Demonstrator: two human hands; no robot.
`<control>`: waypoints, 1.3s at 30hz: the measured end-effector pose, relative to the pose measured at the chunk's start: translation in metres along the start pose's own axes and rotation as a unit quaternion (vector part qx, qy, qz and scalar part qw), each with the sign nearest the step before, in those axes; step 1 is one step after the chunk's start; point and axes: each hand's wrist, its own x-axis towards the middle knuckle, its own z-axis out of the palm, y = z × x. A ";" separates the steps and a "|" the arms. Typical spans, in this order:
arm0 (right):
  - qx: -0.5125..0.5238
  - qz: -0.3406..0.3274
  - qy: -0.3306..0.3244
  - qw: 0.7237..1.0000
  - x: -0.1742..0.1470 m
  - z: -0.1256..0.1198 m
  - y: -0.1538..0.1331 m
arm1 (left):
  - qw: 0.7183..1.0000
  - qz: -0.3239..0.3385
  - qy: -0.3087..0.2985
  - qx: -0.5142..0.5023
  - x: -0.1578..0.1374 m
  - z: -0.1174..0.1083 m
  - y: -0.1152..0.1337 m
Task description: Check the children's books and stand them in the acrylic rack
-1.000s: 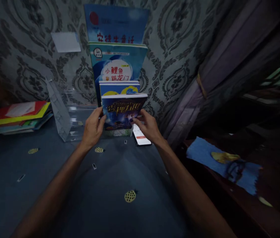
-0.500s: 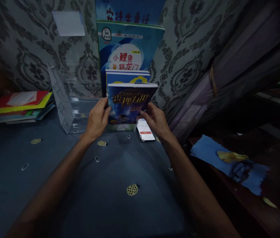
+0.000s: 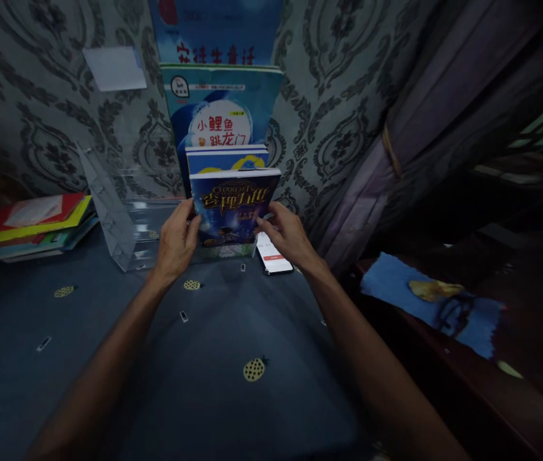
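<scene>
Mostly just the camera has shifted since half a second ago: the back of the scene slid toward 7 o'clock, while both hands and the book [image 3: 233, 208] look about the same against the stand [image 3: 103, 211]. So yeah, the book sits right between the two hands, upright, cover facing the camera.

Left hand [image 3: 175, 240] has it at the 8 o'clock edge, thumb along the side and fingers mostly hidden. Right hand [image 3: 291, 237] is at 4 o'clock, thumb on the front of the cover, other fingers around the side. Grip-wise, it's pinched from both sides. Can't tell if its bottom edge is resting on the clear stand or not.

At 12 o'clock from it, stacked up in steps: a yellow-blue book [image 3: 204, 161], then a teal book [image 3: 180, 109], then a tall blue book [image 3: 218, 32]. Phone [image 3: 276, 261] lies on the desk [image 3: 170, 378] around 4 to 5 o'clock, screen lit, just below the right thumb. Folders [image 3: 26, 221] are piled at 9 o'clock, and the blue cloth [image 3: 384, 282] is off at 4 o'clock, well apart.
</scene>
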 end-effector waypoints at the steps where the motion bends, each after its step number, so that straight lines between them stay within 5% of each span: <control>1: -0.002 0.000 0.000 1.000 0.000 0.000 0.000 | 1.000 -0.001 0.003 0.003 0.000 0.000 0.000; 19: -0.137 0.034 -0.042 0.989 -0.002 -0.001 0.004 | 0.990 -0.041 -0.051 0.128 -0.008 0.005 0.000; 39: -0.234 0.063 -0.088 0.966 -0.003 0.009 0.003 | 0.935 -0.158 -0.159 0.276 -0.011 0.011 0.021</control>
